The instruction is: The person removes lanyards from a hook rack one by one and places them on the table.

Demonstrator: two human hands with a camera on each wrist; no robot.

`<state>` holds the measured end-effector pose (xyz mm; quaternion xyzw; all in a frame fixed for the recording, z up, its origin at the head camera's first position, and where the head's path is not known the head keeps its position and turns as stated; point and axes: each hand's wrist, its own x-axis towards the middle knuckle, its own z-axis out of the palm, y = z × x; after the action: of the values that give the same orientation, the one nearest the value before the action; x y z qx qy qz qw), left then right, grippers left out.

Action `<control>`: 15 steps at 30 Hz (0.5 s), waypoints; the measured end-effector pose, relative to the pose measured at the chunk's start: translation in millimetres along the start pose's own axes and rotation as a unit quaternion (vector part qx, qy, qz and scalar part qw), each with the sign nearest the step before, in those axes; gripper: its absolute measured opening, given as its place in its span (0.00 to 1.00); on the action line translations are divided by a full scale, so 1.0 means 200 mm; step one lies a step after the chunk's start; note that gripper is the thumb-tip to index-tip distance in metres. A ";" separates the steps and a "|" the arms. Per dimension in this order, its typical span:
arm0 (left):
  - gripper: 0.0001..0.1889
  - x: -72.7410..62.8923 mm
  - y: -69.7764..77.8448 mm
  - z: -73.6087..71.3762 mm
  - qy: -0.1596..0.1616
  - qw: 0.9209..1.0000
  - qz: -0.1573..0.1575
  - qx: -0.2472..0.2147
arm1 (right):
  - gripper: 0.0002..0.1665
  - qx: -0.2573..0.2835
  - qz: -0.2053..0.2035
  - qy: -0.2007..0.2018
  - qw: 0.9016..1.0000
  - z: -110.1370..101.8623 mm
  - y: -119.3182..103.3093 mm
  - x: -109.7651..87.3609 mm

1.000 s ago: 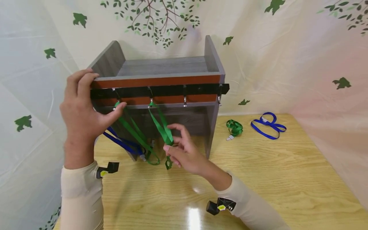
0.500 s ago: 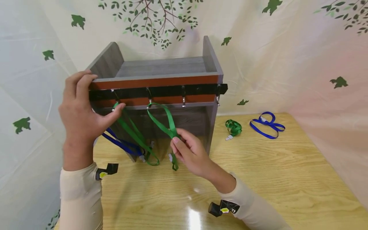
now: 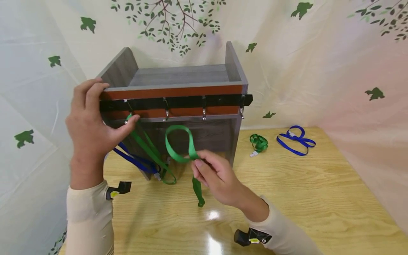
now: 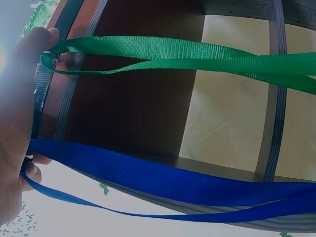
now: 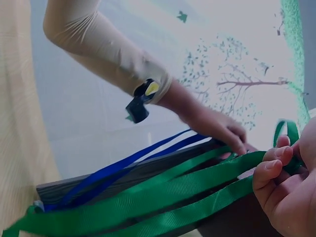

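My right hand (image 3: 220, 179) pinches a green lanyard (image 3: 192, 147) between thumb and fingers, in front of the grey wooden shelf (image 3: 188, 75). The lanyard's loop stands up below the second hook (image 3: 166, 114), apart from it, and its tail hangs under the hand. At the shelf's left end, my left hand (image 3: 90, 124) grips the corner, fingers over the top edge and thumb by the first hook. Another green lanyard (image 4: 163, 64) hangs from that hook beside the thumb. A blue lanyard (image 4: 148, 175) hangs further left, its upper end behind the left hand.
A black strip (image 3: 185, 102) with metal hooks runs along the shelf's red-brown front. On the wooden table (image 3: 287, 198), a bundled green lanyard (image 3: 259, 142) and a looped blue lanyard (image 3: 307, 141) lie right of the shelf. Patterned curtains (image 3: 287, 71) enclose the back and sides.
The green lanyard in my right hand has come off the second hook. That hand has moved right and toward me with it. My left hand keeps its grip on the shelf.
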<state>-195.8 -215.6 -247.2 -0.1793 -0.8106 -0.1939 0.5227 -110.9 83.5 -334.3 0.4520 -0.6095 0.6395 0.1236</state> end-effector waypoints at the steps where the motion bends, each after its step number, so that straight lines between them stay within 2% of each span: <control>1: 0.47 0.00 0.00 0.00 0.000 1.000 0.000 0.000 | 0.15 0.001 -0.004 -0.002 1.000 0.00 -0.01 0.00; 6: 0.47 0.00 0.00 0.00 -0.004 1.000 0.000 0.000 | 0.17 -0.012 -0.007 -0.024 1.000 -0.01 -0.06 -0.01; 10: 0.48 0.00 0.00 0.00 -0.003 1.000 0.001 0.000 | 0.15 -0.072 0.009 -0.038 0.997 -0.04 -0.10 -0.03; 15: 0.47 0.00 0.00 0.00 0.000 1.000 0.000 -0.002 | 0.14 -0.141 0.034 -0.030 0.989 -0.06 -0.13 -0.05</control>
<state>-195.3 -214.9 -247.9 -0.1805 -0.8105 -0.1950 0.5220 -91.7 104.1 -321.8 0.4274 -0.7124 0.5371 0.1461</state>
